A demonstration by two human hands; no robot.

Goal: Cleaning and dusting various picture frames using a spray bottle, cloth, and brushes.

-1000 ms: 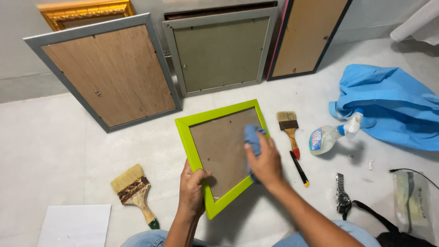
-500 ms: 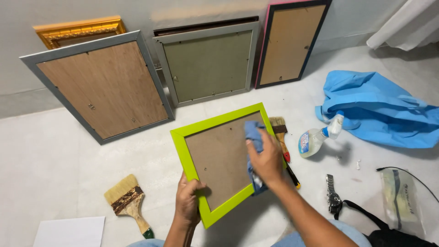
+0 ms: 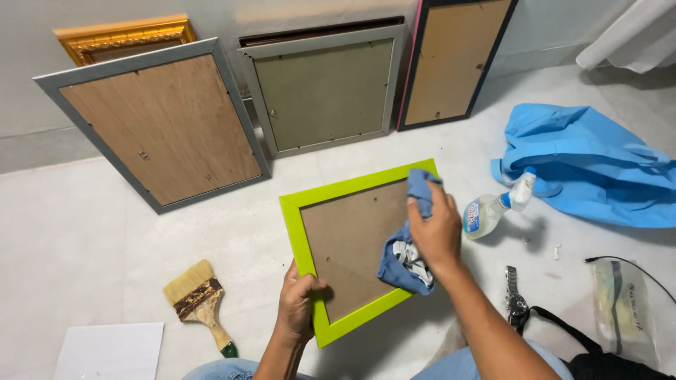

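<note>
A lime-green picture frame (image 3: 331, 193) lies back side up, its brown backing board facing me. My left hand (image 3: 297, 299) grips the frame's lower left edge. My right hand (image 3: 436, 229) presses a blue cloth (image 3: 403, 264) against the frame's right edge, the cloth reaching from the top right corner down onto the backing board.
A wide paintbrush (image 3: 198, 302) and white paper (image 3: 109, 350) lie at left. A spray bottle (image 3: 493, 207), wristwatch (image 3: 515, 299), plastic pouch (image 3: 620, 302) and blue garment (image 3: 598, 162) lie at right. Grey (image 3: 158, 127), silver (image 3: 320, 91), gold (image 3: 123, 36) and dark (image 3: 458, 60) frames lean on the wall.
The view has shifted slightly. My right hand with the cloth slid up along the frame's right edge toward the top corner. The second brush beside the frame is now hidden behind my hand.
</note>
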